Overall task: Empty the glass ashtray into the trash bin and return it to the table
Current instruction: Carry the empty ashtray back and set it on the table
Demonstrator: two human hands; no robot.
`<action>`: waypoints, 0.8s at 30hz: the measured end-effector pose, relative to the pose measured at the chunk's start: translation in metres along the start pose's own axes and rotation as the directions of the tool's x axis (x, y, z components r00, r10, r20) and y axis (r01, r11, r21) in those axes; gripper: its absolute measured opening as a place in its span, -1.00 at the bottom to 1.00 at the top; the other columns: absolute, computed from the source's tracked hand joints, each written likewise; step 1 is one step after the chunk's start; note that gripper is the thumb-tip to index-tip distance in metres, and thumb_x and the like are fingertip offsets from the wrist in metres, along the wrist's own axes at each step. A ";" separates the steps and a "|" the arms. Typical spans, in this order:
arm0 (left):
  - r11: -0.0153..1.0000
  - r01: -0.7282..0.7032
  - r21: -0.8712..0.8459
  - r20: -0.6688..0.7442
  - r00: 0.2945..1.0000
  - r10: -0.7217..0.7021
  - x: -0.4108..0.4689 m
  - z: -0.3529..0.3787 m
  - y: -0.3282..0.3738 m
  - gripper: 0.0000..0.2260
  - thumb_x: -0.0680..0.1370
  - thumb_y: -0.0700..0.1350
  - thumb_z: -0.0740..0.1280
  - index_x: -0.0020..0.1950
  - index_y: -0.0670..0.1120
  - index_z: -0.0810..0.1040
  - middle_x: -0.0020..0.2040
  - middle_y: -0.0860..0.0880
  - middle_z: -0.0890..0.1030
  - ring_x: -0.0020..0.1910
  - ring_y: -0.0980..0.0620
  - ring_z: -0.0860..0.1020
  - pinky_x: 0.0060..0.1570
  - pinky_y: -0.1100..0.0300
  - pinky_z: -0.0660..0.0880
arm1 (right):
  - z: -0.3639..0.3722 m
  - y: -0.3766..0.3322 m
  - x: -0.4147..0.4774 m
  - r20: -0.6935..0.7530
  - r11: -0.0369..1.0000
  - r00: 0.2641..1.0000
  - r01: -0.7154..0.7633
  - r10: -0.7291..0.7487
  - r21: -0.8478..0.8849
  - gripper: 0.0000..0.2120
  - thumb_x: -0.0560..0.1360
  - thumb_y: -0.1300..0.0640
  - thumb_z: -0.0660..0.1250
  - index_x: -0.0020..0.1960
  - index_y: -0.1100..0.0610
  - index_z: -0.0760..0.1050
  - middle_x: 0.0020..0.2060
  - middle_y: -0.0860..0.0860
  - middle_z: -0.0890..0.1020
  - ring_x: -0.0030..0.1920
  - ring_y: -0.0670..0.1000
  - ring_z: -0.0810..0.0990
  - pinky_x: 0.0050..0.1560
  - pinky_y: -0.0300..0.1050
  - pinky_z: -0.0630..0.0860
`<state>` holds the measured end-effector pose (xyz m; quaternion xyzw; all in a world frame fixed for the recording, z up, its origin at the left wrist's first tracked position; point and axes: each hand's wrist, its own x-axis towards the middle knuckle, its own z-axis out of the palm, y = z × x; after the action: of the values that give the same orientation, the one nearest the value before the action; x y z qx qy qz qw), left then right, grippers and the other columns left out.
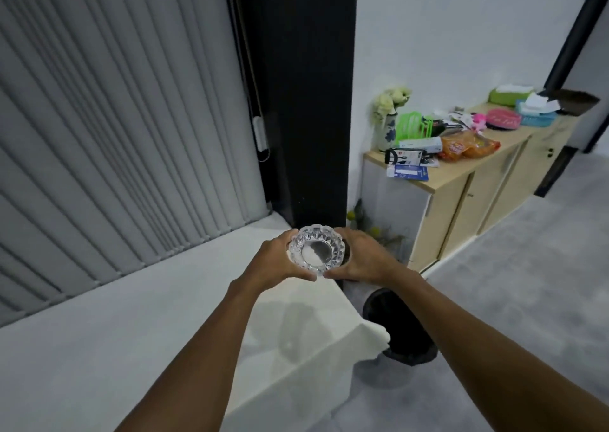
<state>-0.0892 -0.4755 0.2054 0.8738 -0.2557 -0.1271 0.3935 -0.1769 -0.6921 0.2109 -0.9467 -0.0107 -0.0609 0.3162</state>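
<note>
The person stands at the corner of the white tabletop (138, 316), both arms out. The left hand (280, 260) and the right hand (359, 257) are both wrapped around the rim of the glass ashtray (316, 249), which is held upright in the air above the tabletop's far corner. The black trash bin (400, 329) sits on the floor below and to the right, beside the draped corner. I judge the risk is slick, heavy cut glass slipping as it is tipped, or the contents spilling onto the cloth if it is tilted short of the bin.
</note>
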 end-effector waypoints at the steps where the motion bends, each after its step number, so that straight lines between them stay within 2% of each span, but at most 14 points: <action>1: 1.000 0.015 0.001 -0.016 1.000 -0.015 -0.014 -0.016 -0.009 -0.07 0.17 0.02 0.77 0.48 -0.01 0.50 0.23 0.09 0.66 0.23 0.05 0.62 0.26 0.05 0.60 | 0.012 -0.017 0.003 0.011 1.000 1.000 0.019 -0.019 0.001 -0.23 0.27 -0.22 0.66 0.39 -0.02 0.49 0.18 -0.12 0.65 0.10 -0.08 0.62 0.15 -0.08 0.57; 3: 0.998 0.059 0.014 -0.051 0.997 -0.058 -0.041 -0.050 -0.032 0.05 0.14 0.06 0.77 0.58 -0.01 0.42 0.36 0.04 0.63 0.32 0.02 0.59 0.31 0.06 0.57 | 0.037 -0.056 0.011 0.039 0.999 0.998 0.050 -0.051 0.013 -0.23 0.29 -0.17 0.66 0.41 0.02 0.49 0.21 -0.09 0.64 0.13 -0.05 0.61 0.12 -0.11 0.55; 5: 0.995 0.102 0.009 -0.084 0.991 -0.101 -0.068 -0.080 -0.057 0.09 0.14 0.05 0.77 0.60 -0.02 0.39 0.39 0.02 0.62 0.35 0.00 0.59 0.32 0.08 0.55 | 0.063 -0.092 0.019 0.067 0.997 0.995 0.079 -0.081 0.024 -0.21 0.27 -0.23 0.65 0.41 -0.03 0.48 0.23 -0.11 0.64 0.15 -0.06 0.60 0.13 -0.11 0.55; 11: 0.972 0.231 -0.031 -0.194 0.953 -0.233 -0.132 -0.146 -0.131 0.03 0.12 0.02 0.78 0.54 -0.03 0.45 0.32 0.04 0.66 0.27 0.00 0.62 0.19 0.18 0.55 | 0.143 -0.173 0.054 0.185 0.988 0.970 0.152 -0.155 0.031 -0.13 0.20 -0.31 0.62 0.43 -0.08 0.45 0.26 -0.12 0.61 0.19 -0.03 0.59 0.15 -0.02 0.57; 15: 0.949 0.304 -0.081 -0.248 0.916 -0.314 -0.159 -0.172 -0.180 -0.02 0.09 0.06 0.77 0.47 0.02 0.50 0.24 0.06 0.69 0.21 -0.01 0.65 0.13 0.17 0.59 | 0.190 -0.208 0.080 0.278 0.977 0.937 0.206 -0.211 0.047 -0.20 0.20 -0.26 0.60 0.37 -0.10 0.46 0.21 -0.16 0.62 0.17 -0.04 0.60 0.10 0.02 0.60; 20: 0.921 0.373 -0.115 -0.275 0.879 -0.390 -0.173 -0.195 -0.235 0.09 0.08 0.08 0.77 0.56 -0.04 0.42 0.34 0.01 0.65 0.28 -0.03 0.62 0.23 0.10 0.60 | 0.249 -0.234 0.113 0.351 0.961 0.894 0.263 -0.276 0.085 -0.23 0.25 -0.18 0.64 0.38 -0.05 0.47 0.23 -0.11 0.61 0.18 -0.02 0.58 0.12 0.01 0.58; 24: 0.894 0.426 -0.141 -0.270 0.852 -0.448 -0.171 -0.208 -0.280 0.08 0.15 -0.01 0.79 0.59 -0.08 0.39 0.38 -0.01 0.63 0.32 -0.04 0.59 0.21 0.17 0.55 | 0.297 -0.243 0.145 0.410 0.959 0.867 0.264 -0.284 0.107 -0.22 0.22 -0.22 0.64 0.36 -0.06 0.47 0.21 -0.13 0.61 0.17 -0.03 0.58 0.10 -0.01 0.58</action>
<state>-0.0467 -0.0955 0.1352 0.9024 0.0163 -0.0909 0.4209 -0.0155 -0.3220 0.1384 -0.9185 -0.2143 0.1010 0.3166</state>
